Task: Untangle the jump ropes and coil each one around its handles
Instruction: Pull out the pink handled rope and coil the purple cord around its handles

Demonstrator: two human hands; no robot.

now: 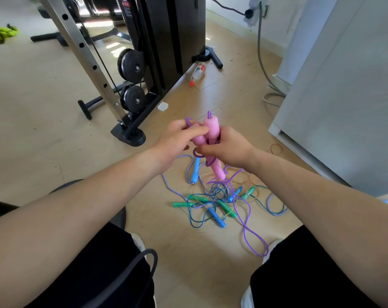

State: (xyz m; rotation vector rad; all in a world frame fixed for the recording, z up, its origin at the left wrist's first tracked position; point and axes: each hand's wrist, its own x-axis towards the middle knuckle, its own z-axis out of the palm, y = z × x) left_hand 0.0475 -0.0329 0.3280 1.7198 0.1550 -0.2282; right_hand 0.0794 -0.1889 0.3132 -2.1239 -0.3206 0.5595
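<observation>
Left hand (177, 138) grips the near-upright pink handles (210, 127); right hand (229, 148) pinches the purple rope (210, 162) at their middle, slack hanging beneath toward the floor.

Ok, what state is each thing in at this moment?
pink handles: paired, held up in both hands
purple rope: partly wound on them, rest trailing to floor
other ropes: tangled heap on floor
bottle: lying on its side, capped
left hand: grips handles' top
right hand: grips their middle
</observation>
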